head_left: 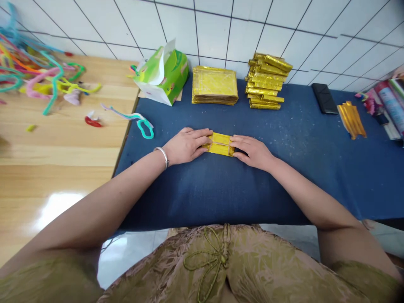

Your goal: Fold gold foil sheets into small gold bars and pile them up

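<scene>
The left hand (187,145) and the right hand (252,151) both press on a small folded piece of gold foil paper (220,144), one at each end of it. The fingers of both hands lie flat and stretched on the paper; they are not clenched, and they hold the paper down against the blue cloth (284,176) more than they grasp it. The paper lies in the middle of the cloth, just in front of the person. A silver bangle (162,155) is on the left wrist.

Behind the hands, near the tiled wall, there is a flat stack of gold paper sheets (214,85), and just beside it on the right a pile of folded gold pieces (265,81). A green tissue box (162,75) stands to the left of the stack. Further right on the cloth lie a black phone (324,98) and some gold strips (352,119). On the wooden table (63,151) at the left are many coloured pipe cleaners (38,67).
</scene>
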### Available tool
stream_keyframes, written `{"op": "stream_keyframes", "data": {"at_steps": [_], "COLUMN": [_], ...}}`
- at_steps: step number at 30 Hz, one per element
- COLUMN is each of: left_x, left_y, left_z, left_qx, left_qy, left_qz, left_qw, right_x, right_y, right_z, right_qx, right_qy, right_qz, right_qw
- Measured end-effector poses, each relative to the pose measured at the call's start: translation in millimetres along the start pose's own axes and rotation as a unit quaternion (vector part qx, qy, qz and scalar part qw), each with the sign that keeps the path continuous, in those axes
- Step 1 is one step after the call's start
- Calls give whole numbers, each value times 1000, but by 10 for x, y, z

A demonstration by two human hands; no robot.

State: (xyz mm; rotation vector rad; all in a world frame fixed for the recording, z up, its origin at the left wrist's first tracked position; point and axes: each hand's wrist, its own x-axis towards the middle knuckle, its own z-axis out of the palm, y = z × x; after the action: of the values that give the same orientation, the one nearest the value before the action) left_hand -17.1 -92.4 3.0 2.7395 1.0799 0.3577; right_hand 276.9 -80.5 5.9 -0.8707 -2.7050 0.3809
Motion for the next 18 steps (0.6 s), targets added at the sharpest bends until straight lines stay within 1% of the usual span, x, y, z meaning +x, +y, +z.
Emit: {"op": "stream_keyframes", "data": {"at_steps": [6,12,14,18], "left_x": [-8,-14,-39,-111], "left_y": [38,7,45,200], "left_z": [21,19,10,-8], "left_qx": [-10,-29,-35,-31], "left_qy": [-14,-9,-2,10], "left_qz": [-29,-30,-37,-60], "left_qw": [999,999,999,998], "right_x": [-9,-5,-14,-70], "right_y": [-32,-38,-21,4], "right_z": [22,-15,-38,-68], "right_qx": [-11,-43,-60,-83], "right_qy": [-21,-34,-29,-16], "right_qz": [21,22,15,-3], "right_qw": [1000,998,998,996]}}
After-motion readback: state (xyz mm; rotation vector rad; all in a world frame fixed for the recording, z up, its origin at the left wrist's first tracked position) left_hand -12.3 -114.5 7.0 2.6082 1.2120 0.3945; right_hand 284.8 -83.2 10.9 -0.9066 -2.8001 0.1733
